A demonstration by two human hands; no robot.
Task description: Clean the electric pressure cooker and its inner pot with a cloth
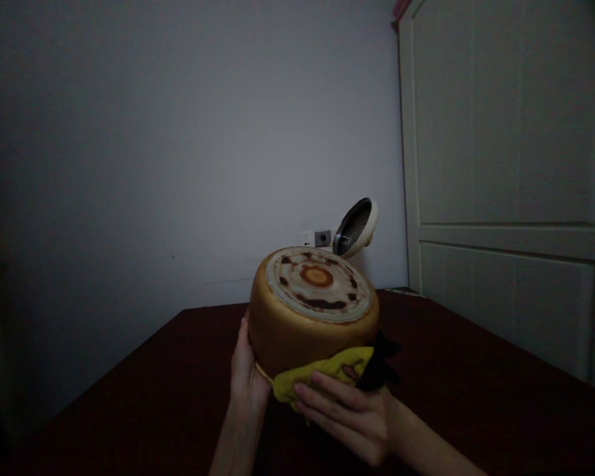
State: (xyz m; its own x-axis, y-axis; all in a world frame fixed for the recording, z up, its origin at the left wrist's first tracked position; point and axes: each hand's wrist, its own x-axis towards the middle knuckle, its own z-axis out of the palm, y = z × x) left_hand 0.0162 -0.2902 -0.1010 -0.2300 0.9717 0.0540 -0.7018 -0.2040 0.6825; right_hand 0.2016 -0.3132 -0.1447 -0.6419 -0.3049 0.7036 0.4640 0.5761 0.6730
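Observation:
A golden cooking pot (297,330) is held up at a tilt, its round base turned upward. Dark brown stains mark the pale ring of that base. My left hand (248,367) grips the pot's lower left side, near the rim, with part of its fingers hidden behind. In my right hand (354,413) is a yellow cloth (322,373), pressed by the fingers against the near side of the pot. A black, ragged-edged piece (379,363) shows at the cloth's right end. The inside of the pot is out of sight.
Behind the pot rises an open white lid (359,228) with a dark inside; whatever it belongs to is mostly hidden. The dark red table (153,370) reaches a pale wall with a socket (322,238). A panelled cabinet (506,218) stands at the right.

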